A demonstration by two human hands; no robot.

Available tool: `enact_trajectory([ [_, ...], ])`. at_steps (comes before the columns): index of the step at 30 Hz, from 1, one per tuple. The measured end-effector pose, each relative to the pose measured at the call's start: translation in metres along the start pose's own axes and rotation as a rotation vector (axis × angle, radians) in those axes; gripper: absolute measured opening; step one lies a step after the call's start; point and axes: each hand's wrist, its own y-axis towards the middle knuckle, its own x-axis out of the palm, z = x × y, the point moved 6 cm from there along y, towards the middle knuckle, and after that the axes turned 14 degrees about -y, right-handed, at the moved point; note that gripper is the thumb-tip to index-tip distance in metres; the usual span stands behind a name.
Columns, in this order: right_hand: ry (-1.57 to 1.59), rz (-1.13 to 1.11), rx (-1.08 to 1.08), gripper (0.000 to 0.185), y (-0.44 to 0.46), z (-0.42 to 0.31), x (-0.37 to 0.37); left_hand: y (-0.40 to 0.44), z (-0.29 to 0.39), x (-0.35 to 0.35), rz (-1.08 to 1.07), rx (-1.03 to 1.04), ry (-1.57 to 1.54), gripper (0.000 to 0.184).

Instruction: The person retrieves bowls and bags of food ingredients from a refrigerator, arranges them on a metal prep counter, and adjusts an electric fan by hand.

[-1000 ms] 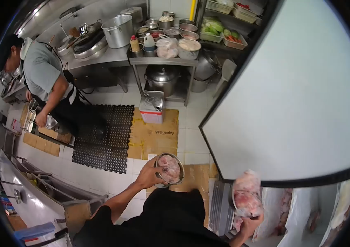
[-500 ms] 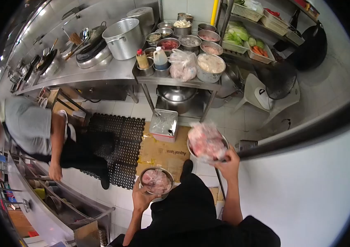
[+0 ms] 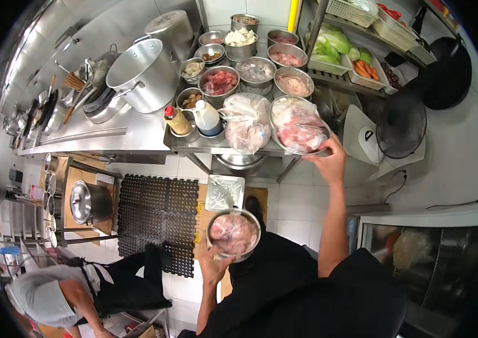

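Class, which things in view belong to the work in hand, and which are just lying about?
Likely in use:
left hand, holding lower bowl of meat
right hand, holding upper dish of bagged meat

Seemingly just lying about:
fan
carrots
black wok
large pot

Meat (image 3: 233, 233) hides the inside bottom of the left hand's (image 3: 214, 265) bowl (image 3: 259, 232).

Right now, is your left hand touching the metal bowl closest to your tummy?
Touching. The head view shows the left hand curled against the side of the metal bowl, with no gap between them.
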Motion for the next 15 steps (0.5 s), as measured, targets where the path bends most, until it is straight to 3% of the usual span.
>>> enact_trajectory([
  [5,-0.215,-0.081,0.153,0.042,0.052,0.048,-0.002,0.114,0.022,0.029,-0.110,0.028,-0.025,0.040],
  [9,-0.061,-0.071,0.181,0.036,0.073,0.092,0.035,0.193,0.050,0.039,-0.158,0.040,-0.033,0.041],
  [11,0.165,0.028,0.232,0.034,0.073,0.124,0.053,0.221,0.075,0.046,-0.203,0.172,0.028,0.041],
  [13,0.096,-0.075,0.168,0.028,0.082,0.135,0.040,0.242,0.084,0.052,-0.190,0.148,-0.011,0.040],
  [15,0.019,-0.394,0.179,0.025,0.105,0.117,0.020,0.255,0.096,0.056,-0.129,0.143,-0.067,0.040],
])
